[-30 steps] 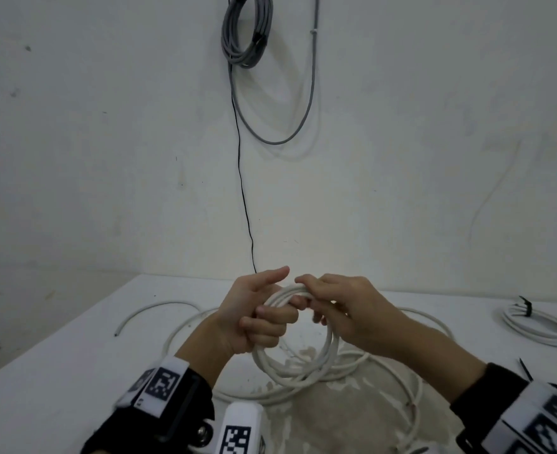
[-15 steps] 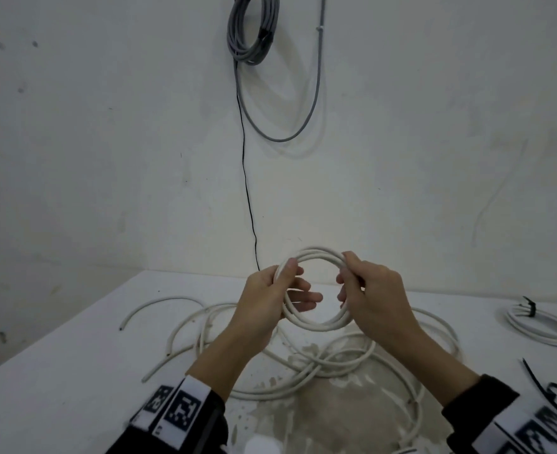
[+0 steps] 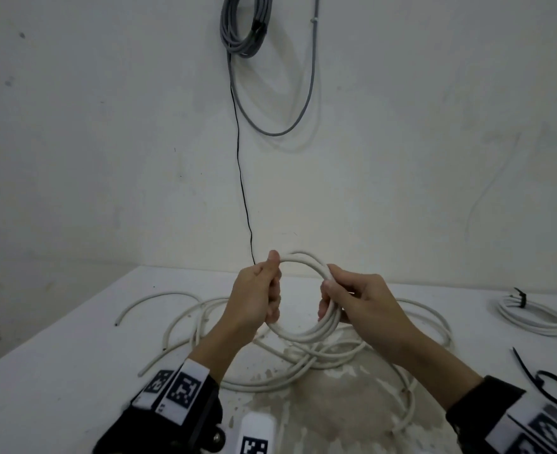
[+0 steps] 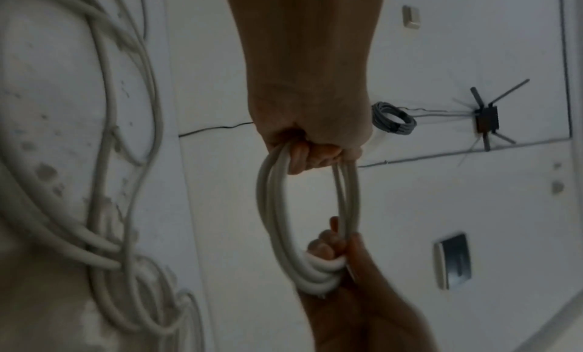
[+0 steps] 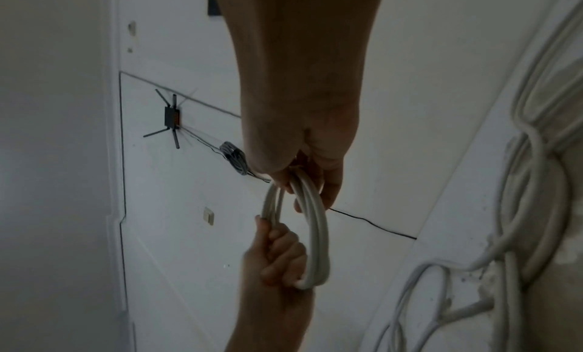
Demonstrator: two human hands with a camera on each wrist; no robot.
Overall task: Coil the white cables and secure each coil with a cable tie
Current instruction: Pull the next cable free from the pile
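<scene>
Above the table (image 3: 57, 371), left hand (image 3: 254, 296) and right hand (image 3: 362, 303) gripping white cable coil (image 3: 306, 335), wrist tags seemingly unreadable

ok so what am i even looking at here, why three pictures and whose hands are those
No machine here: a person wears three cameras. The wide picture comes from the head; the two dim ones look along each wrist. The left hand and right hand each grip one side of a white cable coil held above a white table. On the table lie loose white cable, a finished coil bound with a black tie, and spare black cable ties. A grey cable bundle hangs on the wall.
</scene>
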